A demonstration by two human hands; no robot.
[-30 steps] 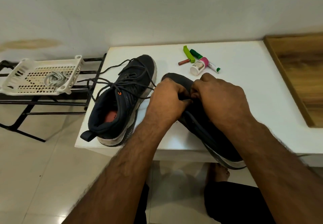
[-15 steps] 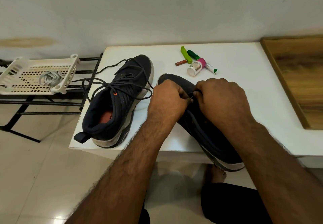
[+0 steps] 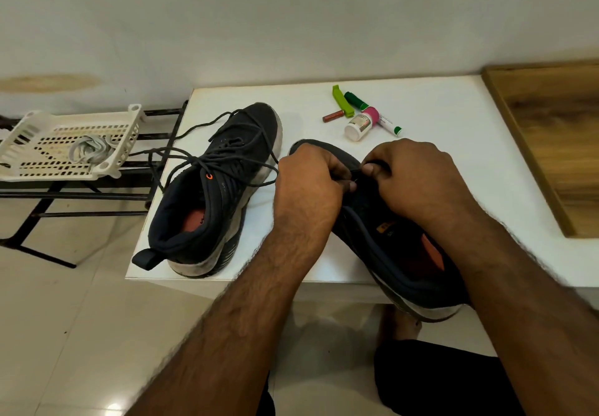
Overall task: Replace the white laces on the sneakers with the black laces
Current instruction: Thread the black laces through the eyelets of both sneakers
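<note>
Pinching a black lace end [image 3: 355,174] over the toe half of the right sneaker [image 3: 389,237], both hands meet at its eyelets. The left hand [image 3: 311,182] curls its fingers around the lace, and the right hand [image 3: 418,179] grips it just beside, thumb tucked in. That sneaker lies on the white table [image 3: 437,143], its heel overhanging the near edge. The left sneaker [image 3: 214,195], already threaded with black laces, sits beside the left hand. White laces [image 3: 89,153] lie in a white basket [image 3: 29,143] well apart.
</note>
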